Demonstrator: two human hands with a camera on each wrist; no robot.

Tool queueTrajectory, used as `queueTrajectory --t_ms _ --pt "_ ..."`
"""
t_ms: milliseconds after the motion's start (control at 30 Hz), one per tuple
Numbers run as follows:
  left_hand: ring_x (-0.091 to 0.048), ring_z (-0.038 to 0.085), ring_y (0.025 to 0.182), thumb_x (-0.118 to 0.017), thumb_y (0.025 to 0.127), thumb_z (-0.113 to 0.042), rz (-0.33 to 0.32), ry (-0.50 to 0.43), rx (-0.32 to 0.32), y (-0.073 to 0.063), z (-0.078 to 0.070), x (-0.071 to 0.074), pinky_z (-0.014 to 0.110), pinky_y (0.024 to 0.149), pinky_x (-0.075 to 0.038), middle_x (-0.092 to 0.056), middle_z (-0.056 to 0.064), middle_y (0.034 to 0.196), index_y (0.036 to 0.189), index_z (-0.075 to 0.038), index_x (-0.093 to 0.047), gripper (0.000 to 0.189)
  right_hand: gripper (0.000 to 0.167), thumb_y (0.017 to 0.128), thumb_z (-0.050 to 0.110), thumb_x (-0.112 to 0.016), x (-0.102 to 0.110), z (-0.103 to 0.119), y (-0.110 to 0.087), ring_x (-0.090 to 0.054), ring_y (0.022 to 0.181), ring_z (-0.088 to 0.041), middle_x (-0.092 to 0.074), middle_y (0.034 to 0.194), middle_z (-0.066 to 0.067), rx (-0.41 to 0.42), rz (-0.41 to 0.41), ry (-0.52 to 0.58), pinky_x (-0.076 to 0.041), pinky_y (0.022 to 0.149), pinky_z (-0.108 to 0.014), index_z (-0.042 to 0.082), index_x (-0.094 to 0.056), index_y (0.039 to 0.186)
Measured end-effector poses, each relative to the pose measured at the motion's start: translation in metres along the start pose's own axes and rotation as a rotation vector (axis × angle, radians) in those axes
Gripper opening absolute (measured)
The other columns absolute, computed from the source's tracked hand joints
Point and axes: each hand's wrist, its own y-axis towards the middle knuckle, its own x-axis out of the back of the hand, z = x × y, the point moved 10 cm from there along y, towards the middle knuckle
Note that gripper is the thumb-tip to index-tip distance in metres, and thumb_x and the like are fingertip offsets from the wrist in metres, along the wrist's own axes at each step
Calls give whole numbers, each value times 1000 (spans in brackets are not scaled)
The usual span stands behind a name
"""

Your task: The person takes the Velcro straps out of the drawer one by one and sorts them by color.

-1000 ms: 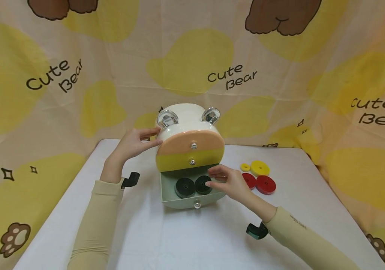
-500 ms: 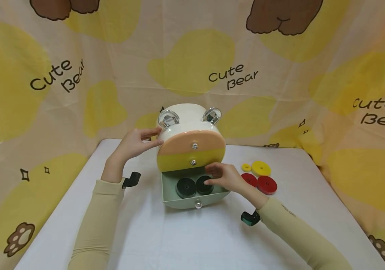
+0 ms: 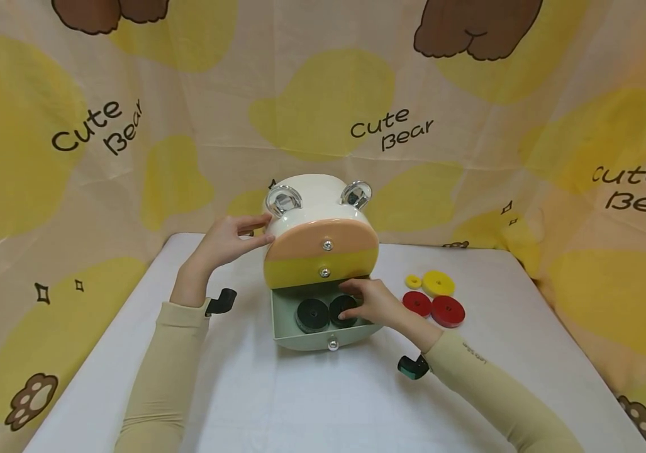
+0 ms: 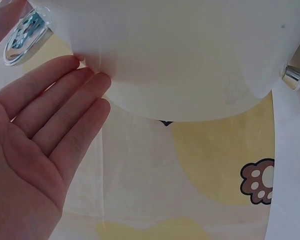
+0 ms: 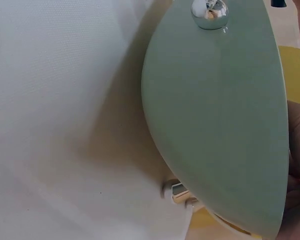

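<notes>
A small rounded white drawer cabinet (image 3: pixel 314 195) with silver ear-like rings stands mid-table. Its green bottom drawer (image 3: pixel 300 341) is pulled out and holds two black discs with centre holes. My right hand (image 3: pixel 376 305) reaches into this drawer, thumb and fingers spread about the right black disc (image 3: pixel 336 308); whether it grips the disc cannot be told. In the right wrist view the drawer front (image 5: pixel 215 110) hides most of the fingers. Beside them lies the left black disc (image 3: pixel 312 316). My left hand (image 3: pixel 222 242), fingers extended, rests its fingertips on the cabinet's left side.
Right of the cabinet lie two red discs, one large (image 3: pixel 448 311) and one smaller (image 3: pixel 416 303), and two yellow discs, one large (image 3: pixel 438 283) and one small (image 3: pixel 412 281). The orange drawer (image 3: pixel 300 242) and yellow drawer (image 3: pixel 294 272) are closed. Patterned cloth (image 3: pixel 323 107) surrounds the white table (image 3: pixel 277 409).
My right hand has moved left, then down over the right black disc, with thumb and fingers spreading wider. The left hand and both black discs keep their places.
</notes>
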Motion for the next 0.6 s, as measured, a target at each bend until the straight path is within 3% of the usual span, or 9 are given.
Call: queueTrajectory --t_ms 400,600 --pt "-58 28 119 -72 76 -55 2 -31 -5 4 6 -2 45 96 -50 -59 -4 132 130 -28 -59 62 65 71 20 -84 -5 4 3 -62 112 -30 -63 124 -17 -17 20 -51 -48 98 -42 -2 -57 125" --pt "-57 29 120 -72 77 -54 0 -34 -13 4 6 -2 46 96 -49 -59 -3 132 130 -28 -59 61 67 70 21 -85 -9 6 5 -62 111 -31 -63 123 -18 15 8 -59 -49 98 -43 -4 -56 125"
